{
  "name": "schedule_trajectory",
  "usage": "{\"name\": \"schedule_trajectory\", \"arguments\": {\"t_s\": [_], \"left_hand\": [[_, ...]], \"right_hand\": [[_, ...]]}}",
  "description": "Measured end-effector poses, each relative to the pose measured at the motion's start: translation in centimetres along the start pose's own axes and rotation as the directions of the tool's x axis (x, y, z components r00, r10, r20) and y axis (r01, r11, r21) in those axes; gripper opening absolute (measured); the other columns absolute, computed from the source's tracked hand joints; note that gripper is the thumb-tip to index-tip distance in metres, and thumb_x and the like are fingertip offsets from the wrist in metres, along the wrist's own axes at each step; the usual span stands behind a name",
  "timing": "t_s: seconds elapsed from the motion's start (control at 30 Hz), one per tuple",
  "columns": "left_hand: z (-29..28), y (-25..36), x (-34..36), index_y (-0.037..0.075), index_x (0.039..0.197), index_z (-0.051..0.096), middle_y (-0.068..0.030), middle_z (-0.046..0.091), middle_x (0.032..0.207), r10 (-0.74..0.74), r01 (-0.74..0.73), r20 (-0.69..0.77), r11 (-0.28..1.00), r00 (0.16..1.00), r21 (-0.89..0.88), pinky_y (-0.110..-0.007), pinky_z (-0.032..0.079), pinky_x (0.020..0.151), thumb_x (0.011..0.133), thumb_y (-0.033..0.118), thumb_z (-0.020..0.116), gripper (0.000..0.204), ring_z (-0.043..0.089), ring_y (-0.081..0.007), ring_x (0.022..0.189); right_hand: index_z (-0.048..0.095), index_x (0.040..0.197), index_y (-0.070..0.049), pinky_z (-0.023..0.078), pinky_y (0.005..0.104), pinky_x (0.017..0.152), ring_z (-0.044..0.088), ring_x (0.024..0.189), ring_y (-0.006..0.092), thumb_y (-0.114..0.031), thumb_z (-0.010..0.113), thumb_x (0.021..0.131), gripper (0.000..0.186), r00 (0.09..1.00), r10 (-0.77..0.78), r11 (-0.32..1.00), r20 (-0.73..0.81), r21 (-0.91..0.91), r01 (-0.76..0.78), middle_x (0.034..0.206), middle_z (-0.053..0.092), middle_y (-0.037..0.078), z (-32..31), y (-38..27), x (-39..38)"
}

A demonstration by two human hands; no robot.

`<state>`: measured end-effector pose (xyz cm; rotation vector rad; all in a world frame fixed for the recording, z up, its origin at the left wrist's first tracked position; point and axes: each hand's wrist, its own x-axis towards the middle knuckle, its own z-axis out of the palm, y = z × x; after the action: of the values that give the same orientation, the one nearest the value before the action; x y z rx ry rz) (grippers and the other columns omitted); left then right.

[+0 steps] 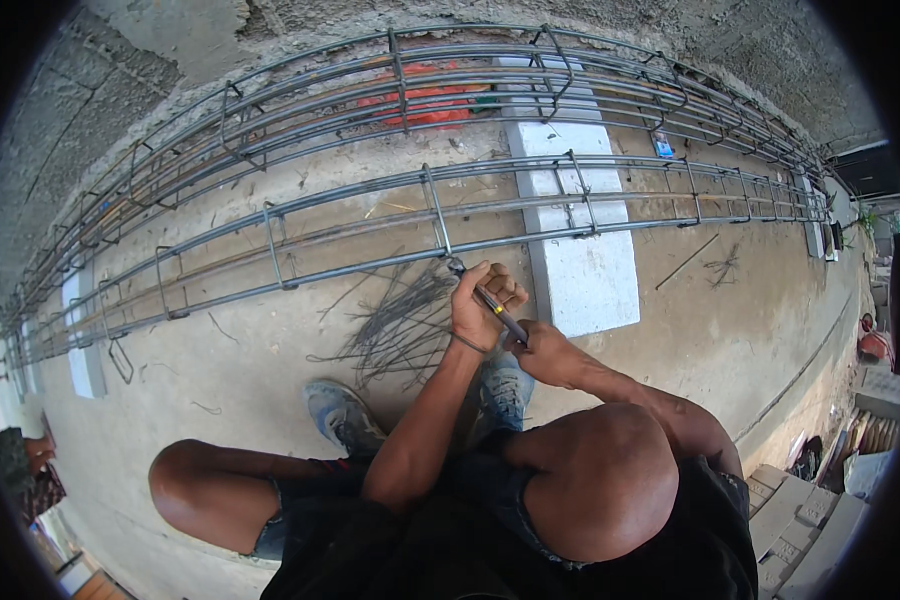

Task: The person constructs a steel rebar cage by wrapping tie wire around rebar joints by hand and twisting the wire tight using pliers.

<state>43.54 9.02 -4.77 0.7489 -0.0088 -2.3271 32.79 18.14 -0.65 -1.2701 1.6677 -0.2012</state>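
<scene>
My left hand (468, 312) is curled around the shaft of a slim tying tool (510, 325) with a dark handle and a yellow band. The back end of that handle sits in my closed right hand (552, 354). The tool's metal head meets the near lower bar of a long rebar cage (370, 268), close to a square stirrup (436, 212); the exact shape of the head is too small to tell. Beneath the cage and left of my hands lies a loose heap of thin tie wires (402, 318).
A second rebar cage (320, 98) runs behind the first, along a rough concrete wall (150, 75). White blocks (588, 280) support both cages. An orange-red sheet (430, 100) lies under the far cage. My shoes (340, 415) rest near the wires. Stacked blocks (785, 530) stand at the lower right.
</scene>
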Motion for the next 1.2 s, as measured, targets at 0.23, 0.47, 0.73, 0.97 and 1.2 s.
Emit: {"name": "schedule_trajectory", "arguments": {"t_s": [0.23, 0.47, 0.73, 0.97, 1.2], "left_hand": [[5.4, -2.7, 2.2, 0.004, 0.098, 0.057, -0.0114, 0.064, 0.101, 0.061, -0.096, -0.168, 0.973, 0.984, -0.208, -0.039, 0.049, 0.086, 0.082, 0.027, 0.065, 0.030, 0.062, -0.0249, 0.097], [5.5, -3.2, 5.2, 0.005, 0.088, 0.059, -0.0093, 0.066, 0.089, 0.039, -0.127, -0.318, 0.956, 0.947, -0.264, -0.034, 0.049, 0.083, 0.078, 0.018, 0.066, 0.018, 0.063, -0.0221, 0.087], [3.9, -2.8, 2.2, 0.012, 0.066, 0.047, -0.0020, 0.053, 0.061, -0.035, -0.045, -0.448, 0.985, 0.893, -0.168, -0.034, 0.050, 0.065, 0.076, 0.022, 0.063, 0.021, 0.057, -0.0196, 0.059], [2.6, -0.4, -0.4, 0.016, 0.058, 0.043, 0.0002, 0.047, 0.055, -0.259, 0.265, -0.179, 0.964, 0.949, 0.011, -0.036, 0.050, 0.064, 0.078, 0.022, 0.060, 0.027, 0.053, -0.0189, 0.055], [1.2, -0.4, -0.6, 0.006, 0.082, 0.056, -0.0091, 0.061, 0.076, -0.164, 0.161, -0.078, 0.986, 0.983, -0.037, -0.040, 0.052, 0.076, 0.080, 0.022, 0.060, 0.016, 0.062, -0.0246, 0.075]], "right_hand": [[0.048, 0.105, 0.005, 0.052, 0.0427, 0.067, 0.064, 0.073, 0.0355, -0.006, 0.053, 0.075, 0.033, 0.956, -0.167, 0.657, -0.239, -0.750, -0.073, 0.082, 0.061, 0.022, -8.5, -1.5, 0.3], [0.049, 0.108, 0.003, 0.052, 0.0435, 0.068, 0.063, 0.076, 0.0384, 0.000, 0.057, 0.068, 0.041, 0.968, -0.214, 0.679, -0.130, -0.732, 0.052, 0.085, 0.062, 0.022, -11.0, -0.7, 3.0], [0.046, 0.109, 0.007, 0.051, 0.0439, 0.071, 0.064, 0.084, 0.0379, -0.018, 0.072, 0.066, 0.056, 0.992, 0.014, 0.899, -0.121, -0.433, -0.066, 0.095, 0.062, 0.025, -6.3, -2.9, -1.4], [0.053, 0.112, 0.003, 0.048, 0.0346, 0.064, 0.060, 0.073, 0.0201, -0.022, 0.057, 0.091, 0.034, 0.753, -0.115, 0.413, 0.648, 0.721, -0.557, 0.090, 0.061, 0.010, -4.5, 0.1, -1.6], [0.057, 0.094, 0.002, 0.035, 0.0353, 0.043, 0.040, 0.043, 0.0139, -0.008, 0.051, 0.084, 0.015, 0.833, 0.179, 0.406, 0.524, 0.731, -0.547, 0.052, 0.037, -0.003, -2.1, -0.9, -1.2]]}}
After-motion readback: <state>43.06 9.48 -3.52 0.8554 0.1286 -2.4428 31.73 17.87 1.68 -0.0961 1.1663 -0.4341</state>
